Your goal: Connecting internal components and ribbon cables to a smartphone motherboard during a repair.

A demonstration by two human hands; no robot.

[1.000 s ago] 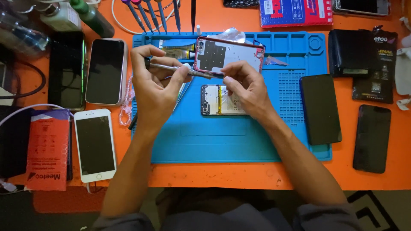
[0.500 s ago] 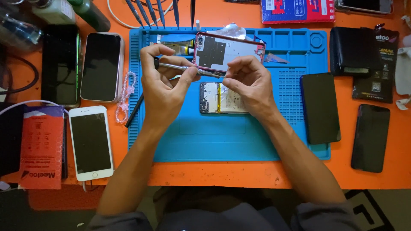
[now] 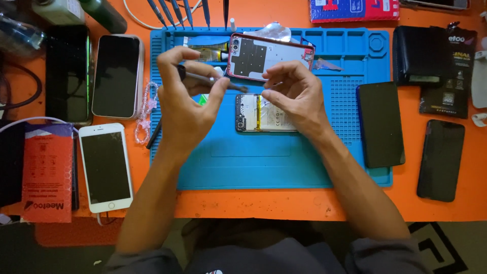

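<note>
Screwdriver (image 3: 210,79) sat pinched in our left hand (image 3: 185,104) above the blue mat (image 3: 274,162), tip toward the right hand (image 3: 294,96), whose fingers were drawn together just over the opened phone (image 3: 264,112), so we judged steady wrists mattered most.

The worktop (image 3: 284,205) is a flat surface finished in bright orange, filling nearly the whole view from left to right. Its near edge runs straight across the lower part of the view. Below that edge, the floor (image 3: 30,253) appears dark grey. A dark mat with a pale angular pattern (image 3: 444,251) lies on the floor at the lower right. Lighting is even and bright, producing only soft shadows on the orange surface.
</note>
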